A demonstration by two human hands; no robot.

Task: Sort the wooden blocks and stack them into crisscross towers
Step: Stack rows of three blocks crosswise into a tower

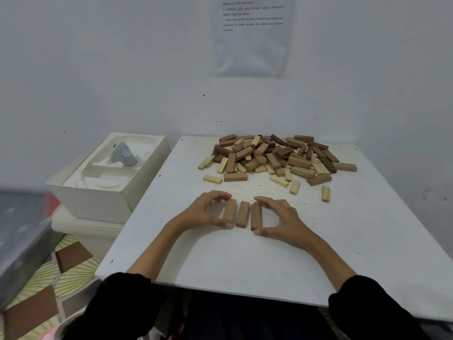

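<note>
Three mid-brown blocks lie side by side near table's front, small gaps between. Left hand pinches leftmost block end to end; right hand does same on rightmost. Likely squaring them into first tower layer. Big mixed pile waits at back, unsorted: pale, mid, dark. White box sits off left.

I have black sleeves on both arms. They are pushed up, so my arms are bare from the sleeve ends down to my hands. The cloth looks soft and bunches in folds at the ends. My left hand and my right hand are bare, with short nails. I see no rings or watch. My lap is dark too.
</note>
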